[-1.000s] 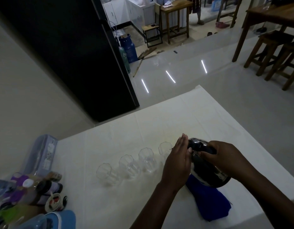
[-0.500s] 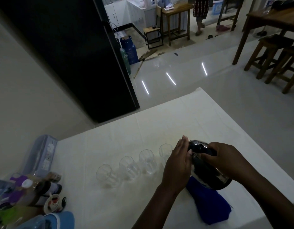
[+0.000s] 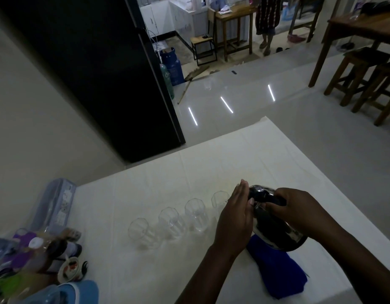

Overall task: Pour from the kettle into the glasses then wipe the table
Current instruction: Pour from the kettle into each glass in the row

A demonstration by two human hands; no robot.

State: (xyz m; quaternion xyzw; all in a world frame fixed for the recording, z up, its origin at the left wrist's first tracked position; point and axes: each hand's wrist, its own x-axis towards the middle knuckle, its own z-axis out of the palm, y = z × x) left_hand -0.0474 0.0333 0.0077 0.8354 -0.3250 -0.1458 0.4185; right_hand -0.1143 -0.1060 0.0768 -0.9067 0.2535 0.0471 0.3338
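Right hand (image 3: 299, 212) still grips kettle (image 3: 275, 229) handle | left hand (image 3: 233, 218) flat, unmoved

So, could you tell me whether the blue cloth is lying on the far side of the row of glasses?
No, the blue cloth lies at the table's near edge, under the kettle, right of the glasses.

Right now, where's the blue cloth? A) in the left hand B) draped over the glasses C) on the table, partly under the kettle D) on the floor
C: the blue cloth lies flat on the table, its far end tucked beneath the tilted kettle that the right hand grips; the left hand rests against the kettle's side.
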